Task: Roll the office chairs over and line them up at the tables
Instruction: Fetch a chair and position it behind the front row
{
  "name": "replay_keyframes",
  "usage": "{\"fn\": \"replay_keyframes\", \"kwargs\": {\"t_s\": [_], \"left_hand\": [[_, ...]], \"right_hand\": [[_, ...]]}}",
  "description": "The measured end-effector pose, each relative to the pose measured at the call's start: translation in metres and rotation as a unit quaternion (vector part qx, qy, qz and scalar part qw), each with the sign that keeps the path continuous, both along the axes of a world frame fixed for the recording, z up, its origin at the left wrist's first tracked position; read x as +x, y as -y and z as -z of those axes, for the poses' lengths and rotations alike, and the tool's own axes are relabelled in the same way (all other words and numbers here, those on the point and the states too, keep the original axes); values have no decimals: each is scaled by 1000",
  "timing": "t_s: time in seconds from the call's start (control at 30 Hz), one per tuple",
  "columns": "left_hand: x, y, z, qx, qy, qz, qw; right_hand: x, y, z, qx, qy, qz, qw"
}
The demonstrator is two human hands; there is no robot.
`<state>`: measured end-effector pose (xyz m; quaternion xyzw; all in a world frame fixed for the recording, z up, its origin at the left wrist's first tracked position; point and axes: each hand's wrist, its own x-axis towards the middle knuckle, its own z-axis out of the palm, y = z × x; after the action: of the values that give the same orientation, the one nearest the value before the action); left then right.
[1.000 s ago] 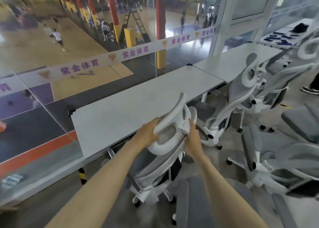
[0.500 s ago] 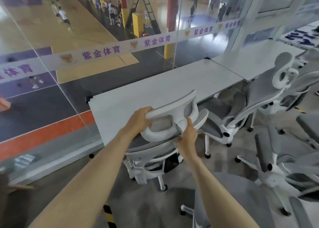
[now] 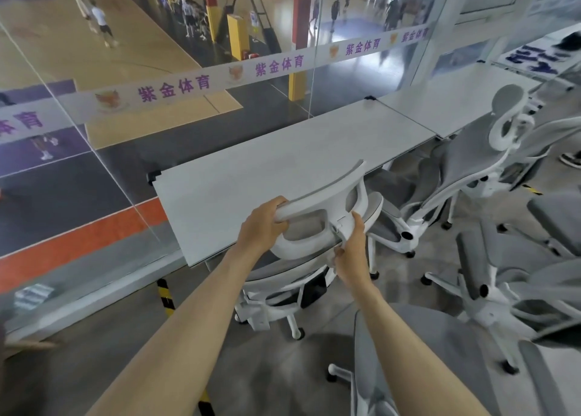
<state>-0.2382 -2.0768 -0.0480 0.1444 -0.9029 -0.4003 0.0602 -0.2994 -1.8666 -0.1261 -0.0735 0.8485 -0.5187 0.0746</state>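
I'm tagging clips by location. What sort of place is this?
Probably a glass-walled work or viewing room above an indoor sports hall: white tables and office chairs stand along the glass wall, and people are on courts below.

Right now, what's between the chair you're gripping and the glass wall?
The white table: its top fills the stretch from the chair to the glass wall, as the head view shows.
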Motion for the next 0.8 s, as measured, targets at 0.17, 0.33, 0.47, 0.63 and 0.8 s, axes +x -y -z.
{"fn": "replay_keyframes", "kwargs": {"t_s": [0.17,0.33,0.47,0.63,0.8], "left_hand": [[4,-12,-1,-39,5,-29,999],[11,-32,-2,-56,4,-89,994],[26,-45,4,-1,65,-119,991],[56,-77,20,43,83,-140,986],[77,-123,22,-2,158,-84,984]], "right_hand": [[3,-8,-5,-13,0,13,1000],[2,-12,-6,-19,2,7,1000],[0,-13,-4,-4,-6,1,1000],[-5,-20,3,53,-50,-38,997],[-14,-48,1,82,-82,-138,984]]}}
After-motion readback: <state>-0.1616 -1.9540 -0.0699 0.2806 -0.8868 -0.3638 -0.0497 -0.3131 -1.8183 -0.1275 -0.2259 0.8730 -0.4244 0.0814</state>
